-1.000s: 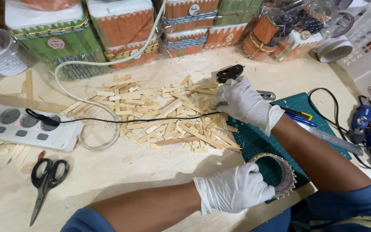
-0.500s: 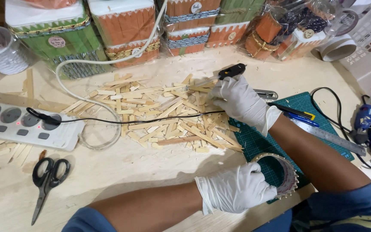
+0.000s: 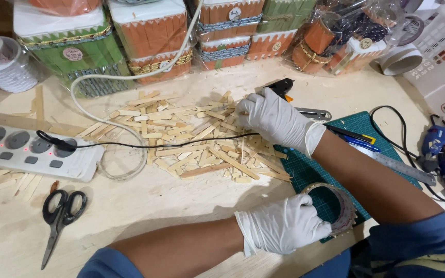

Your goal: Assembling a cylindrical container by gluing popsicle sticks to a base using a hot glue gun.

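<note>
Left hand (image 3: 284, 226) closed around a tape roll (image 3: 336, 206), right hand (image 3: 276, 121) picking at a stick pile (image 3: 191, 139), fingers bent.

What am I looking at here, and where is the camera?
The camera sits on the person's head and looks down at a wooden worktable. Both hands wear white gloves. The right hand reaches into a pile of flat wooden craft sticks, with a black glue gun just behind it. The left hand has its grip on a roll of clear tape at the edge of a green cutting mat. Also there: black scissors, a white power strip, a metal ruler and decorated boxes along the back.
</note>
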